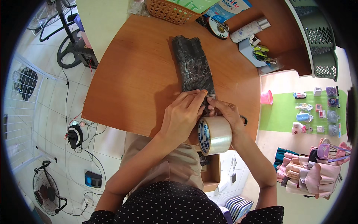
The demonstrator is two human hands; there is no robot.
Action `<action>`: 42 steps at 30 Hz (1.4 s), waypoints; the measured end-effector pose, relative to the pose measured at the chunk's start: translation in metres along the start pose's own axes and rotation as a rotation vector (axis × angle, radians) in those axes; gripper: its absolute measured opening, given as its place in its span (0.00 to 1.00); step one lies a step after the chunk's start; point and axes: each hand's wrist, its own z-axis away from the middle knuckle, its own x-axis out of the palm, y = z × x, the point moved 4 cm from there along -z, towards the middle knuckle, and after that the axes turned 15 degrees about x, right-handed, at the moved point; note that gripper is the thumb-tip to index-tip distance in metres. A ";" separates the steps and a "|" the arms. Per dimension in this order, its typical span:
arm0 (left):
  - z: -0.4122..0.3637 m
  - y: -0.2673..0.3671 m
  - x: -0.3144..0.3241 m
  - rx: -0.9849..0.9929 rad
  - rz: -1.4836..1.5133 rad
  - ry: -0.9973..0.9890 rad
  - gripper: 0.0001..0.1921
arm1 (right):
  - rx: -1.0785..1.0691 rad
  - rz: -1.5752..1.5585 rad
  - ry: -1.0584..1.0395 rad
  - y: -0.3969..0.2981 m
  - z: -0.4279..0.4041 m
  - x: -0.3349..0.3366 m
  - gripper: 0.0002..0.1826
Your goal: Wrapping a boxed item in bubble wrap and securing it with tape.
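Note:
A long package wrapped in black plastic point(194, 64), with shiny clear tape over it, lies on the wooden tabletop point(125, 75). My left hand point(181, 114) rests on the near end of the package, fingers close together at its edge. Beside it, my right hand point(228, 112) pinches at the same end with thumb and fingers. A large roll of clear packing tape point(216, 135) stands on its rim just below my fingers, against my right hand. Whether the tape's strip is attached to the package cannot be told.
A brown woven plastic basket point(170, 12) stands at the back. To the right are a round tape roll point(218, 28), a spray can point(250, 29) and a light-blue holder with tools point(249, 53). A black ring-shaped handle point(244, 120) shows beside my right wrist. An open cardboard box point(212, 170) is below the table.

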 end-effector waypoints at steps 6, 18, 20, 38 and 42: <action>0.001 0.001 0.001 -0.006 -0.025 -0.029 0.23 | 0.042 0.068 -0.050 -0.005 0.001 0.000 0.11; -0.003 0.004 0.002 0.117 -0.204 -0.237 0.15 | 0.127 0.193 0.001 -0.010 -0.007 -0.007 0.14; -0.003 0.004 0.003 0.106 -0.249 -0.278 0.17 | 0.143 0.259 0.012 -0.013 -0.008 -0.008 0.14; -0.011 0.001 0.003 0.395 -0.466 -0.548 0.21 | -0.026 0.548 -0.208 -0.018 0.020 -0.011 0.26; -0.010 0.001 0.005 0.496 -0.542 -0.521 0.21 | -0.288 0.806 -0.125 -0.018 0.035 -0.007 0.31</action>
